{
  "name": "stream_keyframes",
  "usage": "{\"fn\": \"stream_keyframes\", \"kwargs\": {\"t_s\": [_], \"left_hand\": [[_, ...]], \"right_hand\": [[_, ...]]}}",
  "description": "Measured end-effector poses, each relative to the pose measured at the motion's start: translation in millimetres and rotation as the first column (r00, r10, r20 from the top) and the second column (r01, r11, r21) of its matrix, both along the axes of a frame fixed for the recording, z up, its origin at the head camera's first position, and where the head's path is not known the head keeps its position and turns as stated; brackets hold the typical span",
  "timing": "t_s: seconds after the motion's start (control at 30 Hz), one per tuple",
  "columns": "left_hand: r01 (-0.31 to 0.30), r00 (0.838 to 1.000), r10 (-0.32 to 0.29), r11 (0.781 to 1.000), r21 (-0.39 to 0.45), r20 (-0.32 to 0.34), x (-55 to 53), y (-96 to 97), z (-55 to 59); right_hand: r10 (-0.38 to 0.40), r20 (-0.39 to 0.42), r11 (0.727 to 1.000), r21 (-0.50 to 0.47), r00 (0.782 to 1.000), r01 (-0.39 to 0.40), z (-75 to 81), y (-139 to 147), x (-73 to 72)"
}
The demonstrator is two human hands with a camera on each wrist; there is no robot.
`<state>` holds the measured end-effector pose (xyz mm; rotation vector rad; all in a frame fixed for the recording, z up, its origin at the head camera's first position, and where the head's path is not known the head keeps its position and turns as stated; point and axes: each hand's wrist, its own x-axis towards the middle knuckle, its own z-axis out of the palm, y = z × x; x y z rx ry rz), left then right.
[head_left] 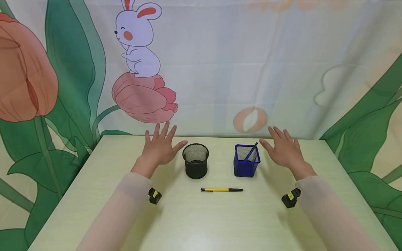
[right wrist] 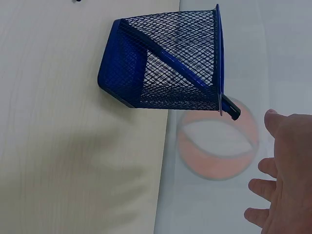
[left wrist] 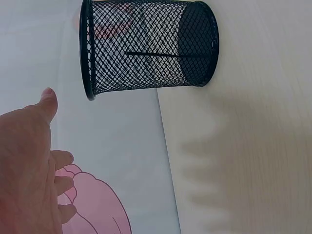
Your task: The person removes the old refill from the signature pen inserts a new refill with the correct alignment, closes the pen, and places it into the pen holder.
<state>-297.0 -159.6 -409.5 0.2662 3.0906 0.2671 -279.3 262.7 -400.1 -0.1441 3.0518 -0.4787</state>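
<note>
My left hand is held with fingers spread, just left of a round black mesh pen holder, and holds nothing. On the other side my right hand is also spread and bare, to the right of a square blue mesh pen holder. A dark pen leans inside the blue holder, its end poking above the rim. The black holder stands upright, with no pen showing inside. In front of both holders a yellow pen with black ends lies crosswise on the table.
The pale wooden table reaches back to a hanging cloth printed with a rabbit and tulips. A small black device is worn at the left wrist, another at the right.
</note>
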Motion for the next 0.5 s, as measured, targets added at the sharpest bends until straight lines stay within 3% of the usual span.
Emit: {"fn": "stream_keyframes", "kwargs": {"t_s": [0.5], "left_hand": [[0.024, 0.999, -0.024, 1.0, 0.003, -0.034, 21.5, 1.1, 1.5]], "right_hand": [[0.017, -0.032, 1.0, -0.002, 0.999, -0.017, -0.1, 3, 21.1]]}}
